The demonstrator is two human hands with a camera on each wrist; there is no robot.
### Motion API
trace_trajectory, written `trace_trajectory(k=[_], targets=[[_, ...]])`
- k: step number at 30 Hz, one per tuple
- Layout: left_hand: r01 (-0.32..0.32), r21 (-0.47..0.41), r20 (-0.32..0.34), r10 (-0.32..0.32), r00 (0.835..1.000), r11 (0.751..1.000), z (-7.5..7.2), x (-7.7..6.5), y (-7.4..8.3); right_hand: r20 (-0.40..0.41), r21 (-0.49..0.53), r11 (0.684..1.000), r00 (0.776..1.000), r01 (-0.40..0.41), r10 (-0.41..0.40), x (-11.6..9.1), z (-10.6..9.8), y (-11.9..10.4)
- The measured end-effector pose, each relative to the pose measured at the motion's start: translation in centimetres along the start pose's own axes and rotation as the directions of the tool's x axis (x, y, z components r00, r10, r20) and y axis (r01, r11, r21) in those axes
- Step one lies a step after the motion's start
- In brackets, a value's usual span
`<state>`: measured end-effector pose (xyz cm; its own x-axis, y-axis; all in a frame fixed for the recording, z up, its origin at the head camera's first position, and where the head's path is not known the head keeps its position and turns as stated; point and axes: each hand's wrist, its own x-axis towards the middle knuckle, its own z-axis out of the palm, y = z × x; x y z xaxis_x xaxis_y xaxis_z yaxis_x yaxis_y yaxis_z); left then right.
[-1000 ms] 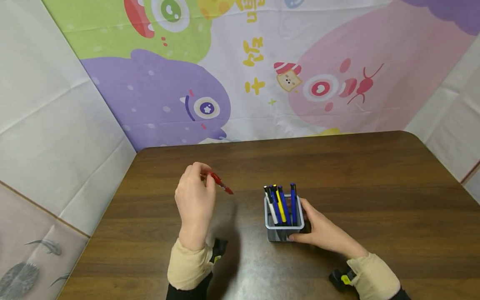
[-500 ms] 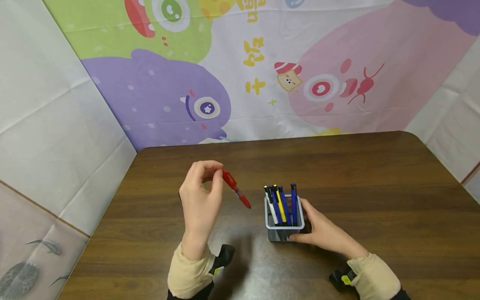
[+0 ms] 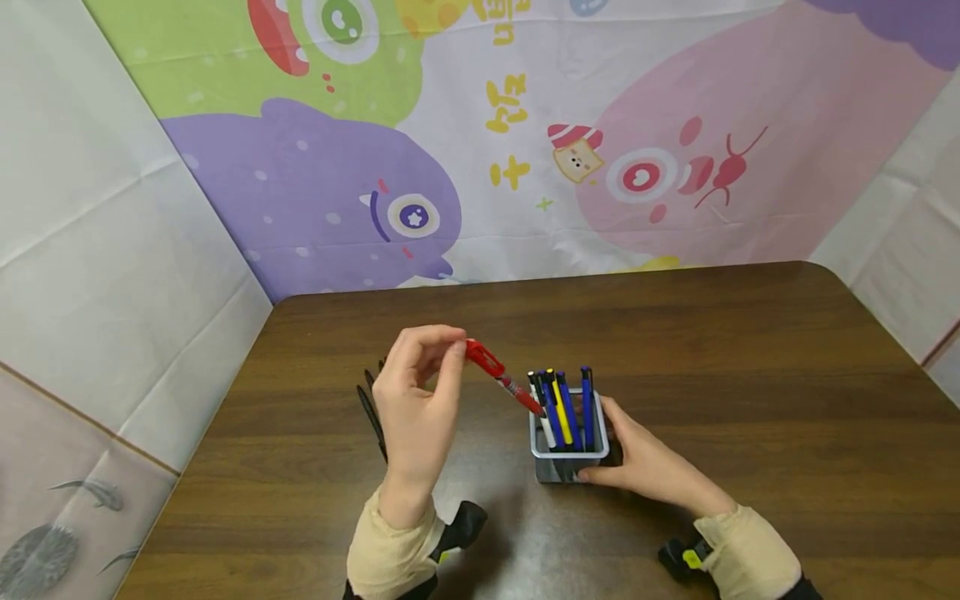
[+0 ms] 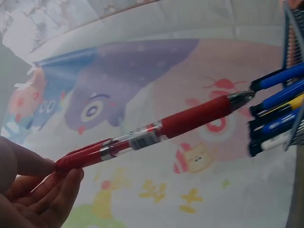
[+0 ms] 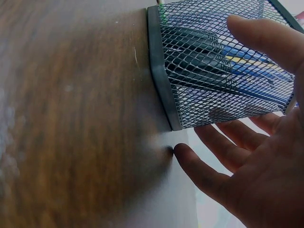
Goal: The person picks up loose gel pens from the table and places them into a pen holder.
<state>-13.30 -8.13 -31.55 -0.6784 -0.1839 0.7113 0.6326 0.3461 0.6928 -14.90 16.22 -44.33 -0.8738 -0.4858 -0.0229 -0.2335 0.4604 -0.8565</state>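
Note:
My left hand (image 3: pixel 420 400) pinches a red pen (image 3: pixel 504 377) by its clip end in the head view. The pen slants down to the right, its metal tip overlapping the left rim of a mesh pen holder (image 3: pixel 558 468). In the left wrist view the red pen (image 4: pixel 190 116) shows a clear barrel with a label, its tip close to the tops of the standing pens (image 4: pixel 280 102). My right hand (image 3: pixel 645 458) grips the holder from the right, thumb on the near side and fingers around the far side. Blue, yellow and white pens stand inside the holder.
Several black pens (image 3: pixel 367 408) lie on the wooden table (image 3: pixel 712 350), partly hidden behind my left hand. A cartoon-printed cloth (image 3: pixel 510 225) hangs along the table's far edge, with pale panels at both sides.
My left hand has carried the red pen rightward to the holder's rim, uncovering more of the black pens behind it. My right hand and the holder have stayed in place.

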Motion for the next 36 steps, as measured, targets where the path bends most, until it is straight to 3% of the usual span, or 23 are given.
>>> trace_trajectory(k=[4,9,20,23,31,36], targets=[[0.052,0.084,0.134,-0.063,0.989,0.995,1.0,-0.4,-1.0,-0.002,-0.001,1.0,1.0,0.005,-0.005,0.0,0.1,0.0],[0.13,0.167,0.258,-0.171,0.951,0.977,2.2,-1.0,-2.3,0.0,-0.008,1.0,1.0,0.016,-0.016,0.0,0.2,0.0],[0.176,0.32,0.404,-0.302,0.864,0.931,3.9,-1.6,-3.3,0.003,0.015,1.0,1.0,0.018,-0.018,0.1,-0.1,0.1],[0.171,0.348,0.427,-0.318,0.846,0.922,4.0,-1.7,-3.5,0.0,0.011,1.0,1.0,0.018,-0.018,0.0,-0.2,0.1],[0.133,0.37,0.446,-0.301,0.843,0.919,4.4,-2.0,-3.9,0.002,0.006,1.0,1.0,0.029,-0.029,0.1,-0.2,0.2],[0.131,0.381,0.431,-0.301,0.85,0.915,4.6,-2.4,-4.0,0.003,-0.002,1.0,1.0,0.026,-0.026,0.0,-0.1,0.2]])
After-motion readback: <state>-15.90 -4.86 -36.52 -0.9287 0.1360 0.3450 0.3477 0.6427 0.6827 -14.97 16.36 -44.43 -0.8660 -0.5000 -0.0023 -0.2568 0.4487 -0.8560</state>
